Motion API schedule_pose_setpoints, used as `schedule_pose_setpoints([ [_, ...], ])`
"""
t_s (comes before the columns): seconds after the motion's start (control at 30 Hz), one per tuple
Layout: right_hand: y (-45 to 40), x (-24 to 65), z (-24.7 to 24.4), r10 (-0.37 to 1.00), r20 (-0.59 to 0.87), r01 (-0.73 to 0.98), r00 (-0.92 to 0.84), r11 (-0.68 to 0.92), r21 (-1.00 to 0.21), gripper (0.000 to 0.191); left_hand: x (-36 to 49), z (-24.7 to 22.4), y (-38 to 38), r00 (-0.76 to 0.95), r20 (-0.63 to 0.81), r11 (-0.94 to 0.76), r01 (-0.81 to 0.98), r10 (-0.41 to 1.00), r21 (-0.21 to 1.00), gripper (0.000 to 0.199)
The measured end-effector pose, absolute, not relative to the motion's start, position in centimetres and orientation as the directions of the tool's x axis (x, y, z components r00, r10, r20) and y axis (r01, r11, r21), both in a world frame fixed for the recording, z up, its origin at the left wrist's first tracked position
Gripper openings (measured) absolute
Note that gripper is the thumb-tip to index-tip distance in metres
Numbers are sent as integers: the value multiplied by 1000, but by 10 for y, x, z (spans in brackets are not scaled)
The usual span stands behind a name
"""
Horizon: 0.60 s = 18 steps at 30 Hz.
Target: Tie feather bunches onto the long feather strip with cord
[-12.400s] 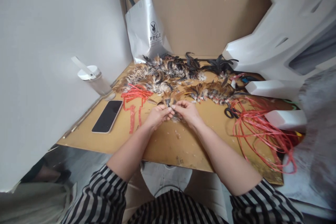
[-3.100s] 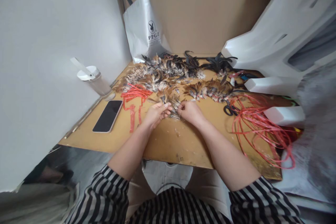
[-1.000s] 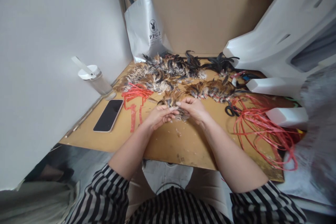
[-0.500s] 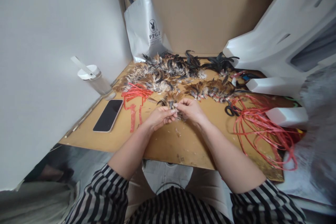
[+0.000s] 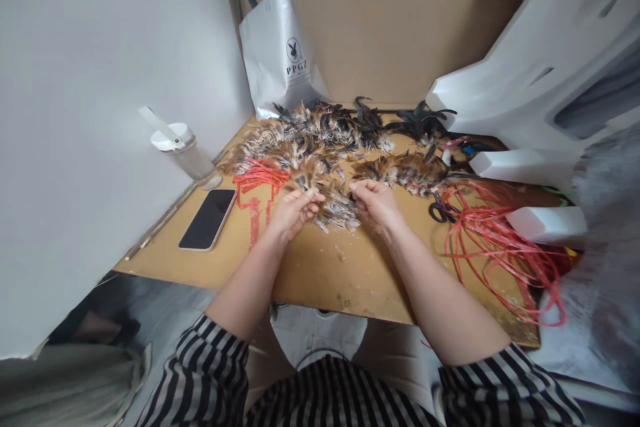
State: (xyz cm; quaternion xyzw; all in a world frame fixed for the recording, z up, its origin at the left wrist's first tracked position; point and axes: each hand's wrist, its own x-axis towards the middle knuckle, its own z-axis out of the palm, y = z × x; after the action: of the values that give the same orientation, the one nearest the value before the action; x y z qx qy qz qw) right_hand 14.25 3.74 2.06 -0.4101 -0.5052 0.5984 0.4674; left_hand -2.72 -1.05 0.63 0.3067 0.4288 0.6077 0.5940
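My left hand (image 5: 297,211) is closed in a pinch, with a small bunch of brown feathers (image 5: 304,177) standing up from the fingertips. To its right, my right hand (image 5: 379,203) has its thumb and forefinger pressed together; whatever lies between them is too small to make out. Between the two hands lies a loose pile of brown and greyish feathers (image 5: 337,207) on the wooden table (image 5: 320,277). A row of tied feather bunches (image 5: 413,170) lies just beyond my right hand, and longer rows of brown and black feathers (image 5: 325,127) stretch across the back.
Red plastic strips (image 5: 260,175) and a phone (image 5: 207,219) lie on the left. A lidded cup (image 5: 187,153) stands by the white panel. A silver bag (image 5: 275,53) leans at the back. Black-handled scissors (image 5: 440,209) and tangled red string (image 5: 500,247) lie right, beside white foam (image 5: 547,223).
My hands were together over a feather bunch and have now come apart, the left going left and the right going right. The feather pile between them now shows more fully.
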Motion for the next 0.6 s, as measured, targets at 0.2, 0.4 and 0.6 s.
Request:
schedule_pose_setpoints([
  [0.2,21,130,6,823,88,439,-561,386,-812,13,-33,10,-9,-205,-164,37,-513,965,857,13],
  [0.4,7,118,-3,820,113,732,-562,556,-393,11,-27,8,-11,-205,-106,26,-362,973,932,25],
  [0.6,12,124,2,827,104,632,-553,498,-594,10,-30,6,-10,-265,-91,-14,-370,960,929,26],
])
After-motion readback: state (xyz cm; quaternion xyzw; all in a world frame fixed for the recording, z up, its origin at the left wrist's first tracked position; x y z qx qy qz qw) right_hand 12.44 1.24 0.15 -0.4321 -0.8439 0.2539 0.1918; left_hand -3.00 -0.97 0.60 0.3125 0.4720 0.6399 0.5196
